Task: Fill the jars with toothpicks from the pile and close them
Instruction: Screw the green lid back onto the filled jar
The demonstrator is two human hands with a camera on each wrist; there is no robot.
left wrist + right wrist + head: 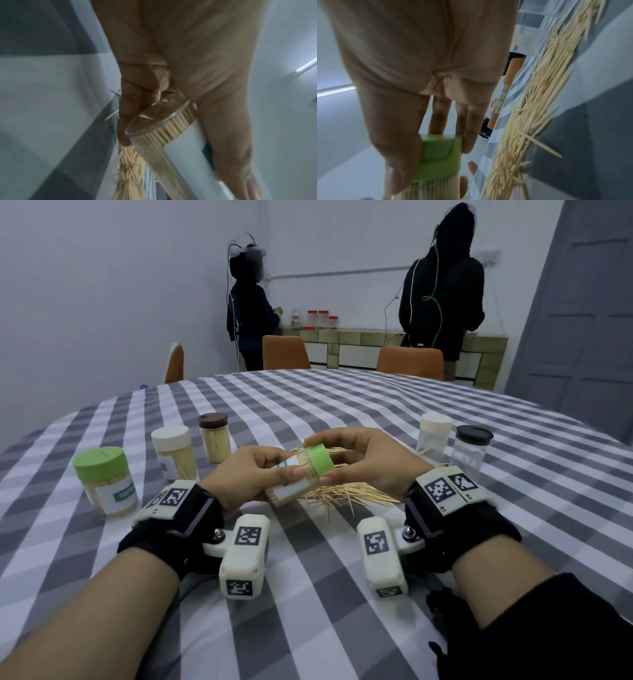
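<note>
Your left hand point(251, 474) grips a clear jar point(291, 486) packed with toothpicks, fingers point(135, 102) curled round its lower body and the thumb lying across its white label. The jar is tilted, bottom toward you and mouth up and away, held above the table point(445, 559) over the near edge of the toothpick pile point(346, 494). Your right hand point(363, 460) holds the green lid point(320, 461) at the jar's mouth, thumb on one side and fingers point(469, 129) on the other, pinching the lid's rim. From the right wrist view the lid sits over the top of the jar with the toothpick ends showing just under its edge; you cannot tell whether it is fully seated.

The pile lies loose on the checked cloth under and beyond both hands, with a few stray sticks pointing toward you.

On your left stand three closed jars filled with toothpicks: a green-lidded jar point(106, 484) nearest, a cream-lidded jar point(174, 451) behind it, and a brown-lidded jar point(215, 438) farthest. On your right, well apart from those, stand two nearly empty jars with lids on: a cream-capped jar point(434, 436) and a dark-capped jar point(472, 450) beside it.
</note>
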